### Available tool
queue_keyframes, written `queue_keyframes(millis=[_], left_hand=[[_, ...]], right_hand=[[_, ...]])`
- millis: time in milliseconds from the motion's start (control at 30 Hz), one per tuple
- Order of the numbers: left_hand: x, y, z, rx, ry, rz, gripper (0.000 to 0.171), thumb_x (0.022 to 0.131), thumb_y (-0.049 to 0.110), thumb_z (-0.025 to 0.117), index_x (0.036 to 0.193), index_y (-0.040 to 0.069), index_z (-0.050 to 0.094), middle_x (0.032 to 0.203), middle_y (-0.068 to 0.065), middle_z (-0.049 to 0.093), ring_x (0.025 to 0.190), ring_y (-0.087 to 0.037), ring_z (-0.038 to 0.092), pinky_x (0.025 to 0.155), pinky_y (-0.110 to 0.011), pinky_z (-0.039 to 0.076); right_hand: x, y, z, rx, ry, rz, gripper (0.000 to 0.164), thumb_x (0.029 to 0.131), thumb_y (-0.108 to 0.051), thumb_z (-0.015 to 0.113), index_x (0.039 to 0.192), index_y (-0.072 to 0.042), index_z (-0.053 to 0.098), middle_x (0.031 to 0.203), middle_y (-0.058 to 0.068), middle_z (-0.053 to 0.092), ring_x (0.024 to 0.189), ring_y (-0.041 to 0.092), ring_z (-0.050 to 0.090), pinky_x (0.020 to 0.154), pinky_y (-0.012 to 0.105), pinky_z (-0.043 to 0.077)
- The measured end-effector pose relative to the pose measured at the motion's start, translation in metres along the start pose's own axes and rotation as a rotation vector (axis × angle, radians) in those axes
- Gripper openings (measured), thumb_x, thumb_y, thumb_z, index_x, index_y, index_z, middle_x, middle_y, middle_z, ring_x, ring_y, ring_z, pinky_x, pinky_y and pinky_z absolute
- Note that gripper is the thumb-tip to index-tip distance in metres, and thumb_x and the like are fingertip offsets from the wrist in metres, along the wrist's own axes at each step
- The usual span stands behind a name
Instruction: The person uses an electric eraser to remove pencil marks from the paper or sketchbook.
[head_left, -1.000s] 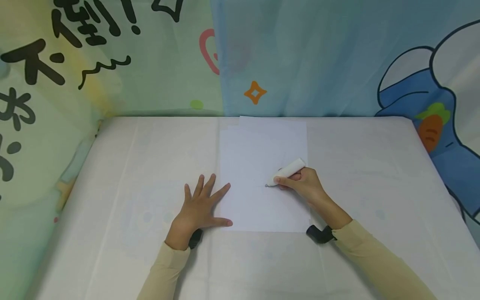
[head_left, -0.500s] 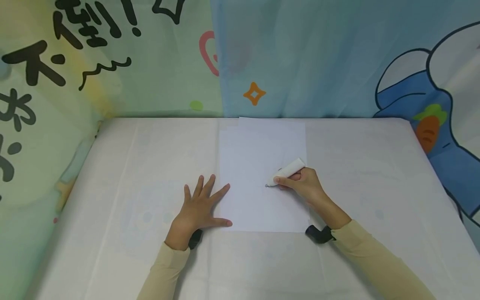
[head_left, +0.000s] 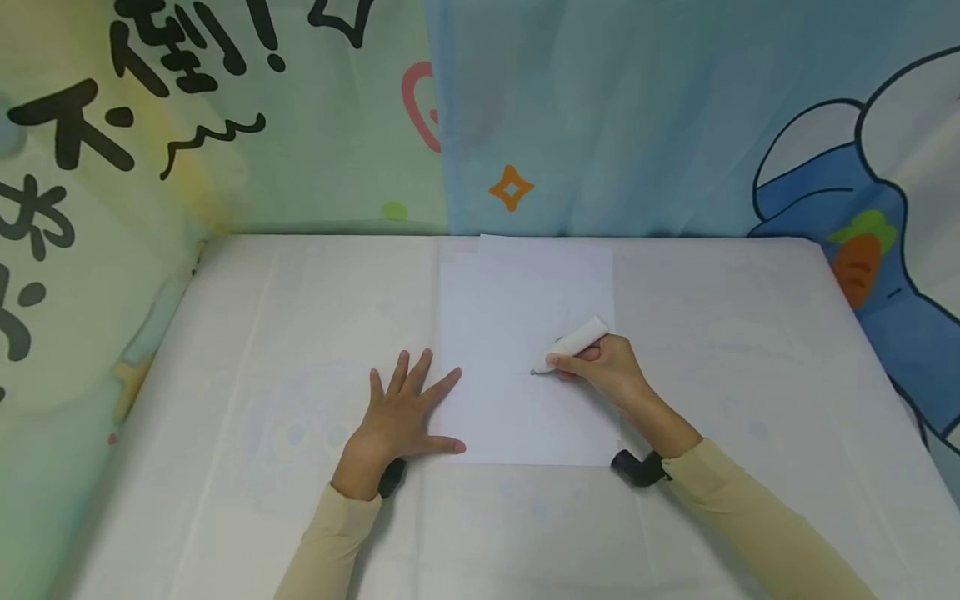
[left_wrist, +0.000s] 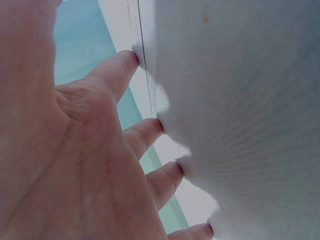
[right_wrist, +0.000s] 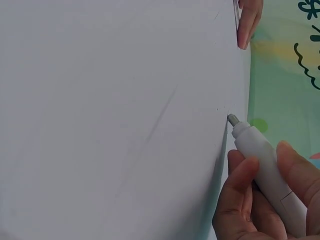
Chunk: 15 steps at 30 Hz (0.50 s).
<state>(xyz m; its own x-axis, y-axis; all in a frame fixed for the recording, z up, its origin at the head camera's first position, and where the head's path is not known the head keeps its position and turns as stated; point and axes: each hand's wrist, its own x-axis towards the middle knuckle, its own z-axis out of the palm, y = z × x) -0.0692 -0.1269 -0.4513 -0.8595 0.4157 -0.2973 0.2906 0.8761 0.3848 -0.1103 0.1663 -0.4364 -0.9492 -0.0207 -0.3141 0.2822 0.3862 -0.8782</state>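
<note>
White paper lies on the table, looking like a small stack with its sheet edges showing in the left wrist view. My left hand rests palm down with fingers spread, the thumb and forefinger tips at the paper's left edge. In the left wrist view, its fingertips press on the white surface. My right hand grips a thick white pen-shaped tool between thumb and fingers. The tool slants, its small metal tip down at the paper's surface, right of the middle. Faint thin marks show on the paper in the right wrist view.
A white cloth covers the table. Behind it hangs a printed backdrop with lettering and a cartoon figure. A black wrist mount sits at the right sleeve, and another at the left wrist.
</note>
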Motion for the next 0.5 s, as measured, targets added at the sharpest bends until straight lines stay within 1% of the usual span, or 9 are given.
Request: queue_keyframes(millis=[167, 500], left_hand=[[0.0001, 0.0004, 0.0001, 0.005, 0.004, 0.0, 0.096, 0.074, 0.06, 0.076, 0.154, 0.028, 0.032, 0.163, -0.015, 0.012, 0.148, -0.043, 0.002, 0.109, -0.073, 0.003], [-0.0002, 0.0009, -0.0002, 0.01, 0.016, 0.003, 0.096, 0.073, 0.06, 0.076, 0.153, 0.028, 0.033, 0.163, -0.016, 0.013, 0.148, -0.044, 0.003, 0.109, -0.073, 0.004]], right_hand=[[0.0014, -0.0001, 0.0019, -0.002, -0.002, -0.002, 0.033, 0.084, -0.009, 0.076, 0.104, 0.012, 0.059, 0.071, 0.001, 0.072, 0.067, 0.001, 0.065, 0.069, 0.013, 0.052], [0.0042, 0.0008, 0.0032, 0.022, -0.018, -0.004, 0.036, 0.084, -0.008, 0.076, 0.107, 0.012, 0.057, 0.072, -0.001, 0.072, 0.068, 0.001, 0.066, 0.069, 0.015, 0.053]])
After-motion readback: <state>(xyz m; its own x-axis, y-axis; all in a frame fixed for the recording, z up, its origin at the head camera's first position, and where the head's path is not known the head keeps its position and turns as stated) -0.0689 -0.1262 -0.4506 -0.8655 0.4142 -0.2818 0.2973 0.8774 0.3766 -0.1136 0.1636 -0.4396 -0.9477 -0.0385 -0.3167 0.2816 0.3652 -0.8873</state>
